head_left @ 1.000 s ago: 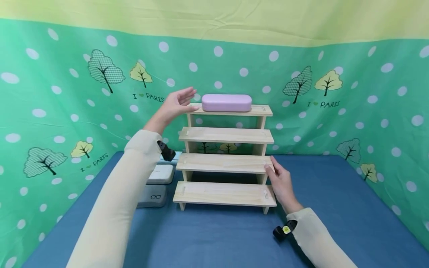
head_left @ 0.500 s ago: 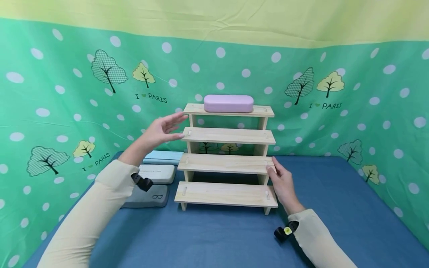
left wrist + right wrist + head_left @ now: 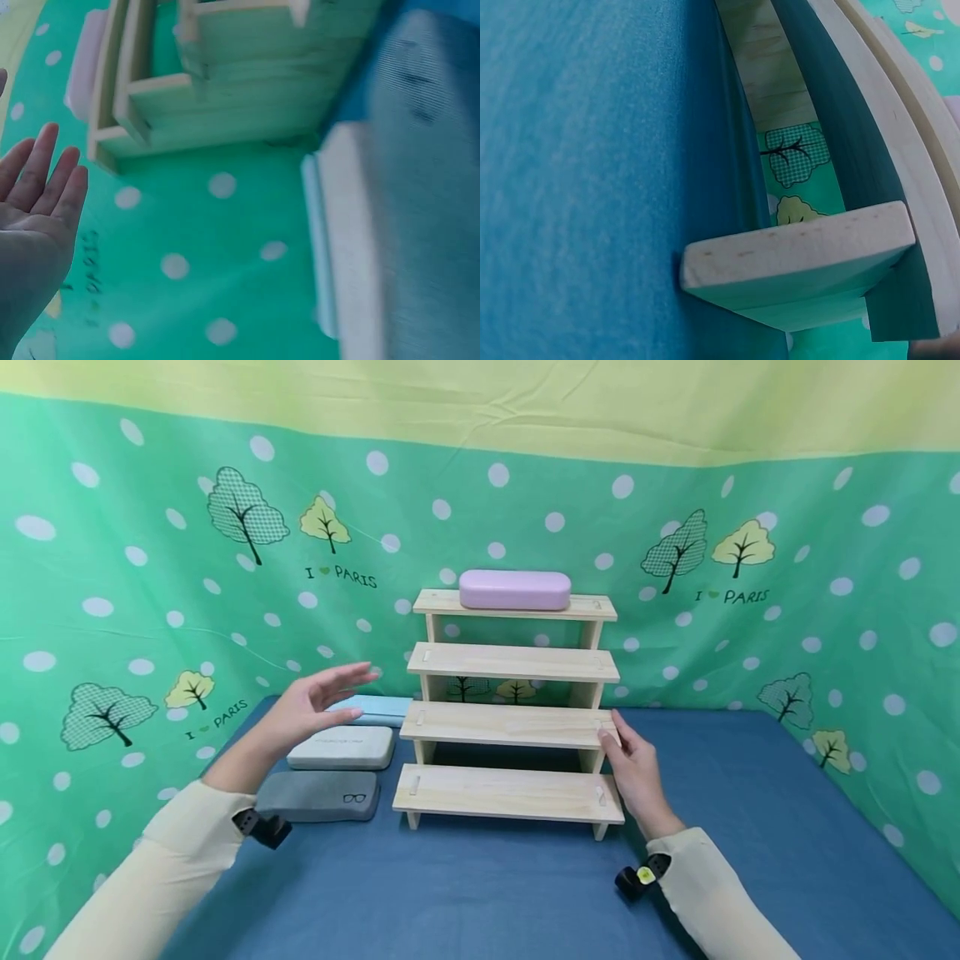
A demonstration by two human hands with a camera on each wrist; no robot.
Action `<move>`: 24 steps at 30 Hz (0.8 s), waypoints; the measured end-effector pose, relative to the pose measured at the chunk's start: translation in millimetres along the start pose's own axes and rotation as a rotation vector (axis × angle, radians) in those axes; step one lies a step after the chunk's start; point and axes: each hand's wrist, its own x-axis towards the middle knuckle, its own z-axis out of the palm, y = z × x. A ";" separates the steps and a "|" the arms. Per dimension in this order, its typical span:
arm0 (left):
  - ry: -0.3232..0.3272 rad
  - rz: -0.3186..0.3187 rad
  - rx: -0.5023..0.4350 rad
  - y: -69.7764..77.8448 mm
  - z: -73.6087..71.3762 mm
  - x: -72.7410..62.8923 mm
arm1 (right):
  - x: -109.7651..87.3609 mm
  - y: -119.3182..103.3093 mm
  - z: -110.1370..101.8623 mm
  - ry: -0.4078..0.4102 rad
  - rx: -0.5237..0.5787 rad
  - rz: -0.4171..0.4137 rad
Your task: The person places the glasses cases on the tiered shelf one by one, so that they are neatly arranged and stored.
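A four-step wooden display stand stands mid-table, with a lilac glasses case lying on its top step. My left hand hovers left of the stand, fingers extended and thumb apart, holding nothing; the left wrist view also shows this hand with spread fingers. With thumb and fingers, my right hand grips the right end of the second step from the bottom. To the left lie a grey case with a glasses print, a white case and a light blue case.
A blue cloth covers the table. Behind it hangs a green curtain with white dots and printed trees. The three cases lie in a row close to the stand's left side.
My left hand has moved away from the top step, down and to the left, above the row of cases. The right hand keeps its grip; the lilac case stays on the top step.
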 end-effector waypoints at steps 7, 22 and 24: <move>0.025 -0.063 0.020 -38.6 -7.7 -39.1 | 0.8 3.0 0.0 0.009 0.001 -0.019; 0.026 -0.133 -0.015 -89.5 -28.7 -77.3 | 1.8 4.7 0.3 0.006 0.009 -0.025; 0.022 -0.153 0.010 -94.1 -30.7 -80.9 | 2.0 5.1 0.0 0.008 0.012 -0.028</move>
